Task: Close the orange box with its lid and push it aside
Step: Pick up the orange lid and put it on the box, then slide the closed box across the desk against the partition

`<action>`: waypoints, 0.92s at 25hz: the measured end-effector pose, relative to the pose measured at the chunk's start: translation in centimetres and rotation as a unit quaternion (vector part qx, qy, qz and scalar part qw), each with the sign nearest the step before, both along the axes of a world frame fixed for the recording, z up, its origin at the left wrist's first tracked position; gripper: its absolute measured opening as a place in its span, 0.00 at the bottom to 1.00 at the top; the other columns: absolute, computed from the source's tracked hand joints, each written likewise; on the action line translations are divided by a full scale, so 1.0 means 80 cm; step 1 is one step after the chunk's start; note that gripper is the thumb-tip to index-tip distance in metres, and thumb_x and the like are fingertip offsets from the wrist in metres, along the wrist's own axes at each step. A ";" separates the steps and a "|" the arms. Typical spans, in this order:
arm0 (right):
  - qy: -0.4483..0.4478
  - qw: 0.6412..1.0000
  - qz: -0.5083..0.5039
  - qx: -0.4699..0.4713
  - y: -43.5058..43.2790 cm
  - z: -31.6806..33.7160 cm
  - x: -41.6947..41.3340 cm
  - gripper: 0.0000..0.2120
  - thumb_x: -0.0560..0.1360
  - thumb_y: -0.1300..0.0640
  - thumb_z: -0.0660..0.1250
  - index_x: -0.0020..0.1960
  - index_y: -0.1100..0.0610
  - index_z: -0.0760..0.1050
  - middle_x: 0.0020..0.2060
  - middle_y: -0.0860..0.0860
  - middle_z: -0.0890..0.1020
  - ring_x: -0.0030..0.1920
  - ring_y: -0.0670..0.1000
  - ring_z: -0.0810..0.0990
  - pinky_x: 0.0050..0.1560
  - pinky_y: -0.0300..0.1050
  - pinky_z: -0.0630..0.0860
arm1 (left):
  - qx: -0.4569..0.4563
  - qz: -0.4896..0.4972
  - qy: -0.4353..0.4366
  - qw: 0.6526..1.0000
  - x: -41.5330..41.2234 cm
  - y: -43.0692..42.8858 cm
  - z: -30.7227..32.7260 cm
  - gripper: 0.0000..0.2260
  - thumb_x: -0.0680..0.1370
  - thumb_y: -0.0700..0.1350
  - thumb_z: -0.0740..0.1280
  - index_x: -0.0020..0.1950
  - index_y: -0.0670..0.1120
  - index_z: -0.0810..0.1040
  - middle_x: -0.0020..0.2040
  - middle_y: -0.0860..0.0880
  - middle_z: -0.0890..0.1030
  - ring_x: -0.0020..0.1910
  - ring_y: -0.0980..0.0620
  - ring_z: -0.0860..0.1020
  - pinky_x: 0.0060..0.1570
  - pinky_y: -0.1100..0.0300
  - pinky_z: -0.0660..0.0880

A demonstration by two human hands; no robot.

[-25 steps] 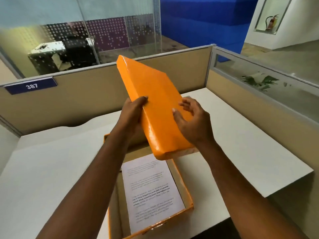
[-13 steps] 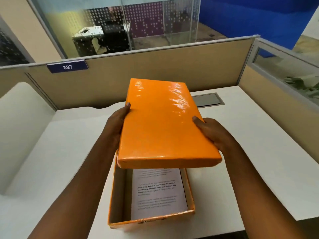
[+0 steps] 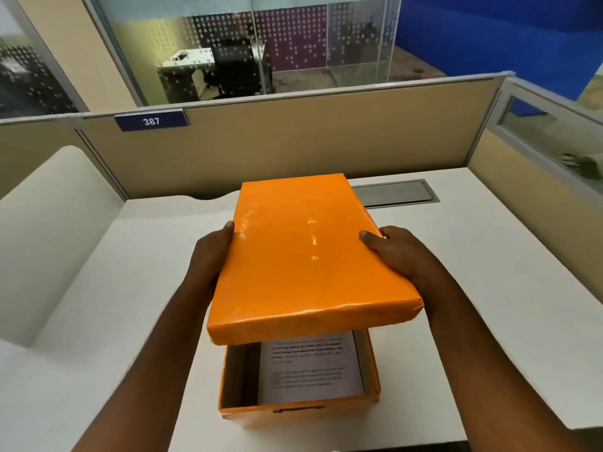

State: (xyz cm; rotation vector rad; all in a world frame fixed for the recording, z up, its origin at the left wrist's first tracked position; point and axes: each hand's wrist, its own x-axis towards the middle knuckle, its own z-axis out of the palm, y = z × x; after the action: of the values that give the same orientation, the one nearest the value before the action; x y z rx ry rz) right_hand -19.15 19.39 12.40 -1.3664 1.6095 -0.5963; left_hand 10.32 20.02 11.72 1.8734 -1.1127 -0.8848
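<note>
Now | both hands' fingers grip lid (image 3: pixel 306 256) above orange box (image 3: pixel 293 409) | sign (image 3: pixel 151 121) reads 387

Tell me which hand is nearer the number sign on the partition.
Left. The left hand grips the lid's left edge, below the sign; the right hand grips the right edge, farther across.

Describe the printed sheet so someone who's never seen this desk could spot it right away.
On the white desk stands an open orange box, under the orange lid held by both hands. The printed sheet lies flat inside it, the only white thing with black text there.
</note>
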 end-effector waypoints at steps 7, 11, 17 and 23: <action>-0.041 0.995 -0.060 -0.074 0.064 -0.063 0.023 0.22 0.73 0.39 0.62 0.63 0.47 0.70 0.56 0.48 0.79 0.50 0.52 0.80 0.49 0.47 0.76 | 0.030 -0.077 0.224 0.971 0.014 0.062 -0.055 0.24 0.75 0.65 0.56 0.68 0.57 0.68 0.61 0.50 0.80 0.55 0.45 0.82 0.50 0.44 0.80; -0.038 0.990 -0.097 -0.094 0.093 -0.101 0.028 0.19 0.73 0.38 0.61 0.61 0.43 0.71 0.55 0.47 0.80 0.49 0.49 0.79 0.49 0.45 0.74 | 0.017 -0.090 0.122 0.988 0.012 0.075 -0.092 0.37 0.70 0.71 0.54 0.76 0.58 0.54 0.76 0.49 0.64 0.70 0.42 0.69 0.67 0.36 0.65; -0.035 0.987 -0.127 -0.096 0.118 -0.133 0.041 0.33 0.67 0.35 0.59 0.68 0.49 0.68 0.62 0.52 0.78 0.56 0.55 0.79 0.54 0.50 0.74 | 0.010 -0.092 0.058 0.994 0.018 0.086 -0.119 0.34 0.73 0.68 0.51 0.76 0.58 0.53 0.77 0.50 0.61 0.72 0.43 0.66 0.69 0.38 0.63; -0.026 0.987 -0.131 -0.095 0.119 -0.144 0.043 0.34 0.66 0.35 0.59 0.68 0.49 0.67 0.62 0.52 0.78 0.57 0.55 0.79 0.55 0.50 0.73 | 0.014 -0.088 0.093 0.992 0.023 0.089 -0.139 0.31 0.75 0.66 0.51 0.76 0.58 0.53 0.77 0.50 0.62 0.72 0.43 0.66 0.69 0.37 0.64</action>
State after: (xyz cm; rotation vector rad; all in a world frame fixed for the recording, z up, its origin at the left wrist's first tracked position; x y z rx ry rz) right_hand -15.68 28.88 0.87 -1.2710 1.7393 -0.9550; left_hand 12.20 27.16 0.56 1.6935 -1.1658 -1.1558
